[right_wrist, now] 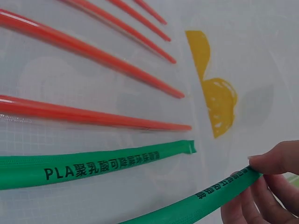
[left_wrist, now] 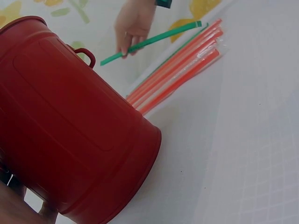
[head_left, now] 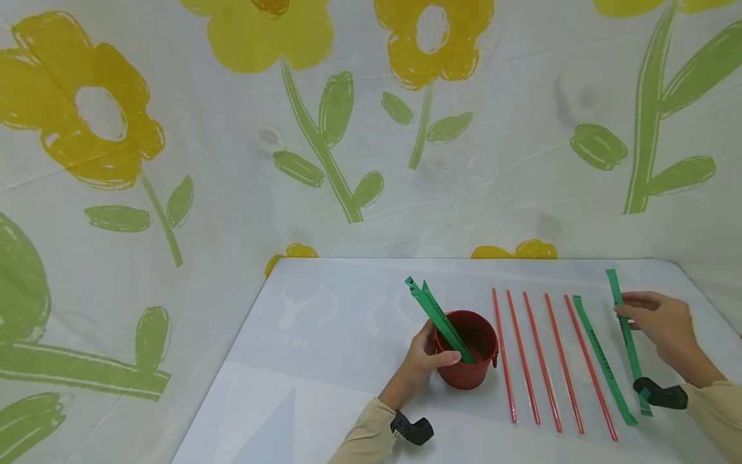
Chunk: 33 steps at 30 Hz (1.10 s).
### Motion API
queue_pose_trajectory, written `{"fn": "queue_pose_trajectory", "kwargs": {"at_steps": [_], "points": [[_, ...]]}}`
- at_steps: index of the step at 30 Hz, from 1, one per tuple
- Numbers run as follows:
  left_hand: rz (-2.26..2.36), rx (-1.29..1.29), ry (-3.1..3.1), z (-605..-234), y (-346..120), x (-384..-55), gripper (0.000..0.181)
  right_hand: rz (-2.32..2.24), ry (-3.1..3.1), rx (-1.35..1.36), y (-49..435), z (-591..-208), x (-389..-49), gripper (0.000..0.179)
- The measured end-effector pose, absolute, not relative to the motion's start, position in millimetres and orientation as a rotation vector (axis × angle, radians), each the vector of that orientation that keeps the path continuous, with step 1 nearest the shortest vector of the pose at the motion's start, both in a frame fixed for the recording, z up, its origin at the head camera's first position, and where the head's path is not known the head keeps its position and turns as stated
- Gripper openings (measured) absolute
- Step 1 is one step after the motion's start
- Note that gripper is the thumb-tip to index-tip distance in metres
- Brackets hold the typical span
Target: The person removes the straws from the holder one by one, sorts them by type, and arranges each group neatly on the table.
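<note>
My left hand point(head_left: 422, 354) grips the near left side of a small red bucket point(head_left: 467, 376), its thumb over the rim. Inside the bucket lean green-wrapped straws point(head_left: 435, 309), tilted to the left. At the right, my right hand point(head_left: 661, 322) pinches another green-wrapped straw point(head_left: 627, 335) between thumb and fingers. The right wrist view shows that straw lifted off the table beside a second wrapped straw point(right_wrist: 93, 163) with black print, which lies flat. In the left wrist view the bucket point(left_wrist: 70, 116) fills the left side and hides most of the left hand.
Several red straws point(head_left: 534, 357) in clear wrappers lie in a row between the bucket and the flat green straw. The white table point(head_left: 278, 386) ends at a flower-printed curtain point(head_left: 435, 206) behind and to the left.
</note>
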<state>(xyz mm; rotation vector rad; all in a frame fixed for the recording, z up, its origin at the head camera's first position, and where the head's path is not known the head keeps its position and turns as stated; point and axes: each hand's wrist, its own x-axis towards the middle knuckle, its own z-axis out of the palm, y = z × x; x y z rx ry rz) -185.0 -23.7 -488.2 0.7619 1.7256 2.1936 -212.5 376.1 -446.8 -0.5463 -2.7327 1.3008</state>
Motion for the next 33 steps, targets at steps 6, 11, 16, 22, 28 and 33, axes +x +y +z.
{"fn": "queue_pose_trajectory", "kwargs": {"at_steps": [6, 11, 16, 22, 28, 33], "points": [[2.184, 0.755, 1.743, -497.4, -23.2, -189.2, 0.066, 1.285, -2.763, -0.501, 379.3, -458.2, -216.4, 0.056], [2.181, 0.757, 1.762, -508.6, -21.9, -193.8, 0.066, 1.278, -2.777, -0.474, 381.2, -467.1, -219.9, 0.052], [2.187, 0.747, 1.742, -509.9, -22.4, -194.3, 0.066, 1.296, -2.785, -0.483, 381.8, -477.5, -223.4, 0.051], [2.178, 0.756, 1.728, -508.7, -22.9, -194.7, 0.067, 1.276, -2.823, -0.585, 385.0, -492.0, -230.0, 0.051], [2.159, 0.768, 1.731, -496.9, -24.3, -190.5, 0.067, 1.235, -2.858, -0.493, 388.7, -497.6, -227.2, 0.05], [2.169, 0.784, 1.742, -477.0, -25.9, -180.8, 0.066, 1.229, -2.871, -0.456, 387.7, -495.3, -227.1, 0.049]]}}
